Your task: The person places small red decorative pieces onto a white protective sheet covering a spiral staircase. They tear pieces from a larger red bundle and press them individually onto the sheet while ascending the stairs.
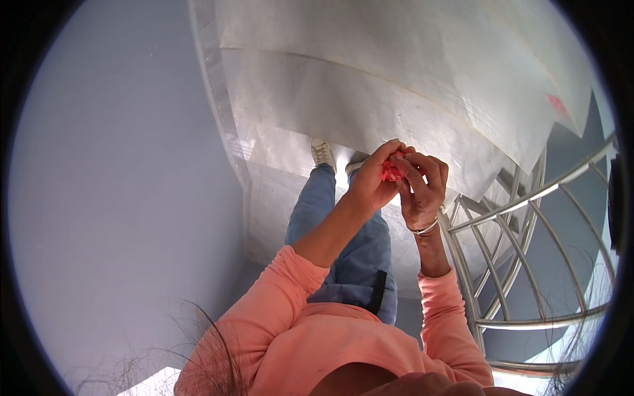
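Observation:
A small crumpled red item (391,171), thin like plastic or paper, is bunched up between my two hands. My left hand (371,180) cups it from the left, with the thumb along its upper side. From the right, the bent fingers of my right hand (423,185) pinch its other side; a pale bangle circles that wrist. Fingers cover much of the item, so its full shape is hidden. Both hands are held out in front of my legs, above the floor.
Grey stone-like steps (346,94) spread ahead of my light shoes (322,152). A plain wall (114,163) rises on the left. On the right runs a stainless-steel stair railing (525,200). A red patch (555,104) lies on a step at the upper right.

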Tool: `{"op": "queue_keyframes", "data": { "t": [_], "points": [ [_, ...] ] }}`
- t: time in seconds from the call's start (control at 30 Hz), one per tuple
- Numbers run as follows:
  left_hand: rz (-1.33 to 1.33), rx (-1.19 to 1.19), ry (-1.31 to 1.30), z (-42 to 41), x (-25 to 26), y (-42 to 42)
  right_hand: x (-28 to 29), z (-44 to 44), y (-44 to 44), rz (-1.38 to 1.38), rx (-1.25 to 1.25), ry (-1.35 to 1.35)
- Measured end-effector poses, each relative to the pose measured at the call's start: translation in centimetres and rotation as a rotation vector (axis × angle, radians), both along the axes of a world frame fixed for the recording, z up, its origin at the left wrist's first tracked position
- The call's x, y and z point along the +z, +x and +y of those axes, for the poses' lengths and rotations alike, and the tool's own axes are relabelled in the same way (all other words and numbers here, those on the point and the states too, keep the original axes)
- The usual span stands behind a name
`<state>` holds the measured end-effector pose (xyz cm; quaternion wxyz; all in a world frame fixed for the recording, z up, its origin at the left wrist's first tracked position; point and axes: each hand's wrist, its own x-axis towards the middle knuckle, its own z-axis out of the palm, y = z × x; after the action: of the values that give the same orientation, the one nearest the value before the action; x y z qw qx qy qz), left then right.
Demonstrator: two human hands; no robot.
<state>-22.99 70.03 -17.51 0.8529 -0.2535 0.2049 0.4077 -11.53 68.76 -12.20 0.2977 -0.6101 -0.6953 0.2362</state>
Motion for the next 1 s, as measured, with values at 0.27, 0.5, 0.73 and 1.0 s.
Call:
{"op": "queue_keyframes", "data": {
  "t": [0.27, 0.5, 0.73, 1.0],
  "points": [
    [0.161, -0.184, -0.009, -0.8, 3.4, 8.0, 1.4, -2.3, 7.0, 0.092, -0.195, 0.011],
    [0.376, -0.093, 0.018, 1.6, 7.1, 11.0, 3.8, 0.2, 8.7, -0.046, -0.254, 0.117],
    [0.521, -0.151, -0.068, 6.6, 7.0, 7.5, 6.2, 4.8, 5.8, -0.199, -0.052, -0.011],
    [0.421, -0.065, -0.024, 15.0, 0.6, -2.3, 0.7, 14.9, 4.8, 0.500, -0.292, -0.162]
  ]
}}
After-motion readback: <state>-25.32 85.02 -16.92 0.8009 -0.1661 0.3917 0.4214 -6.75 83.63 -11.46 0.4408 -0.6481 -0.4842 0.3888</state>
